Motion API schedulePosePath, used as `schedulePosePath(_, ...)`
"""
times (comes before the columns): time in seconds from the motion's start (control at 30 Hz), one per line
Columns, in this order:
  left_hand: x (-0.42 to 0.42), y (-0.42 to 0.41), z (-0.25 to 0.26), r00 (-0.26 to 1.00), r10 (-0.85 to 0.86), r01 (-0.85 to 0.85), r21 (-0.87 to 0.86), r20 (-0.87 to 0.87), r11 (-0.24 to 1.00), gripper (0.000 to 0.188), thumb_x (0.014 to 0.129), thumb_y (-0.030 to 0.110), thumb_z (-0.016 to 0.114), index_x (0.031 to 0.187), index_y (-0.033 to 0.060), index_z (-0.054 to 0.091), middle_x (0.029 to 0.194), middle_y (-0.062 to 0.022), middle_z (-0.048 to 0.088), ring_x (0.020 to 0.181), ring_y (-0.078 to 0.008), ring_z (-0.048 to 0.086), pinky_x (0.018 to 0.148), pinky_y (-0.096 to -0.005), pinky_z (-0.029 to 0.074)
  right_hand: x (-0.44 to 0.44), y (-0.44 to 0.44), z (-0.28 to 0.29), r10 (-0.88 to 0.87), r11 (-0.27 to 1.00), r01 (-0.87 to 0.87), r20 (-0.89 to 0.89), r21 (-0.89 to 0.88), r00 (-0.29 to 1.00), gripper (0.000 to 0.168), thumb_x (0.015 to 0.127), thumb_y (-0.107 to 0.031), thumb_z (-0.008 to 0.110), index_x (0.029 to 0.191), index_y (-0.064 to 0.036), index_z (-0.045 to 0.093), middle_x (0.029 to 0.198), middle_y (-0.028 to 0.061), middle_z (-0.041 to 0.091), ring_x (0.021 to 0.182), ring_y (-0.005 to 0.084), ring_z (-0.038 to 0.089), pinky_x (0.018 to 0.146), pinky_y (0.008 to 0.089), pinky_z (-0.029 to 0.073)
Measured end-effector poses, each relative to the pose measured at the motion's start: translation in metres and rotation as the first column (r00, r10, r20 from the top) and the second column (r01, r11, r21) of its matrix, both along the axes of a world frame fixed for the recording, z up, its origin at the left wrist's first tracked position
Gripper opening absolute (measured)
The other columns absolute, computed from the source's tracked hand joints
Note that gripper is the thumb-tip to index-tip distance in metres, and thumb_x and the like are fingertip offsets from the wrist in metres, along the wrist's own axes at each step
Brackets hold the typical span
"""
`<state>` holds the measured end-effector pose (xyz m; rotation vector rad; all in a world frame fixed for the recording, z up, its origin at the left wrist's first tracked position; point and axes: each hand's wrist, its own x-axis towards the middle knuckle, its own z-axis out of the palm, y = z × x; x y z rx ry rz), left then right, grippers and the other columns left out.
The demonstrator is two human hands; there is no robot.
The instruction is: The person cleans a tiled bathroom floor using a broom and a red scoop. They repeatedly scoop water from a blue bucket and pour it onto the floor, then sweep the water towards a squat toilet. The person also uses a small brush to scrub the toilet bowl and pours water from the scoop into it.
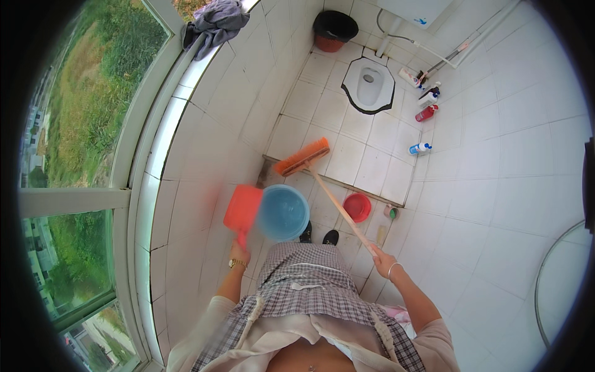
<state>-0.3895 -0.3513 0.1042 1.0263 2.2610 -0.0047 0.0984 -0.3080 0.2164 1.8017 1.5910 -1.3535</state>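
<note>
My left hand point(240, 254) grips the handle of a red plastic dipper point(243, 206), raised at the left of a blue plastic basin point(284, 213). The dipper overlaps the basin's left rim in the view and looks blurred; its inside is hidden. My right hand point(384, 263) is closed around the upper end of a broom's wooden handle point(341, 209). The orange-bristled broom head point(303, 156) is at the edge of the raised tiled step, beyond the basin. What the basin holds is hard to tell.
A small red basin point(357, 208) and a cup point(391, 212) stand right of the broom handle. On the step are a squat toilet point(369, 85), a bin with a black liner point(334, 29) and several bottles point(426, 113) along the right wall. A cloth point(214, 27) lies on the windowsill.
</note>
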Motion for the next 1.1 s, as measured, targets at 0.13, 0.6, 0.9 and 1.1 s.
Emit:
schedulePosePath(0.13, -0.007, -0.016, 0.0, 1.0, 0.03, -0.03, -0.032, 0.004, 0.999, 0.044, 0.067, 0.001, 0.052, 0.109, 0.001, 0.039, 0.1, -0.0252, 0.054, 0.093, -0.0413, 0.053, 0.08, -0.0463, 0.043, -0.021, 0.058, -0.009, -0.044, 0.997, 0.045, -0.014, 0.061, 0.999, 0.054, 0.088, -0.022, 0.036, 0.137, -0.026, 0.015, 0.101, 0.0284, 0.054, 0.095, 0.0414, 0.053, 0.085, 0.0443, 0.041)
schedulePosePath(0.6, -0.005, -0.014, 0.005, 0.999, 0.004, 0.001, -0.108, 0.048, 0.994, 0.05, 0.065, 0.0, 0.052, 0.112, 0.0031, 0.036, 0.101, -0.0264, 0.053, 0.094, -0.0423, 0.052, 0.079, -0.0467, 0.043, -0.096, 0.068, -0.111, -0.09, 0.989, 0.089, -0.002, 0.117, 0.996, 0.05, 0.087, -0.02, 0.035, 0.135, -0.022, 0.023, 0.104, 0.0276, 0.053, 0.097, 0.0394, 0.052, 0.084, 0.044, 0.041)
schedulePosePath(0.9, 0.018, 0.008, -0.028, 0.992, -0.08, 0.095, -0.162, 0.098, 0.982, 0.047, 0.067, 0.007, 0.055, 0.11, -0.0027, 0.038, 0.099, -0.0267, 0.054, 0.096, -0.041, 0.053, 0.08, -0.0446, 0.044, 0.014, -0.061, -0.04, -0.365, 0.915, 0.38, -0.123, 0.132, 0.923, 0.046, 0.089, -0.022, 0.041, 0.134, -0.027, 0.031, 0.064, 0.0046, 0.05, 0.048, 0.0141, 0.046, 0.045, 0.0296, 0.042)
schedulePosePath(1.1, 0.034, -0.013, -0.147, 0.969, 0.059, -0.001, -0.232, 0.241, 0.973, 0.043, 0.07, 0.008, 0.054, 0.108, -0.0042, 0.039, 0.088, -0.0221, 0.058, 0.074, -0.0337, 0.06, 0.062, -0.0406, 0.049, 0.013, -0.067, -0.023, -0.577, 0.81, 0.584, -0.098, 0.057, 0.811, 0.048, 0.088, -0.016, 0.04, 0.135, -0.019, 0.03, 0.068, 0.0083, 0.053, 0.057, 0.0163, 0.05, 0.056, 0.0283, 0.042)
